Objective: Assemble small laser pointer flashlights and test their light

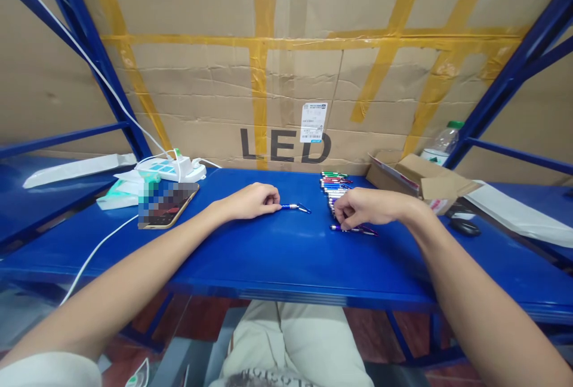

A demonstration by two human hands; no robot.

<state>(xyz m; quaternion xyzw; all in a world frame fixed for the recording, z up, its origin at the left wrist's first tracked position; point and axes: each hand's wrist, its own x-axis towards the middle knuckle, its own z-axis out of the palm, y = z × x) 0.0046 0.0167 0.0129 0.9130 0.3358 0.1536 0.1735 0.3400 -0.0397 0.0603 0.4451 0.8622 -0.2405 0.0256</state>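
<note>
My left hand (253,200) rests on the blue shelf top (268,255), fingers closed around the end of a small blue pen (295,207) that points right. My right hand (367,206) is curled, its fingertips pinching a purple pen (356,230) lying flat on the surface. Just behind my right hand lies a row of several small pens (333,187) in green, red, blue and silver, side by side.
A phone (168,205) lies at the left beside a white power strip (172,169) with cables. An open cardboard box (421,181) and a plastic bottle (443,143) stand at the right, with a dark mouse (465,227) nearby. A taped cardboard sheet marked LED (286,76) forms the back wall.
</note>
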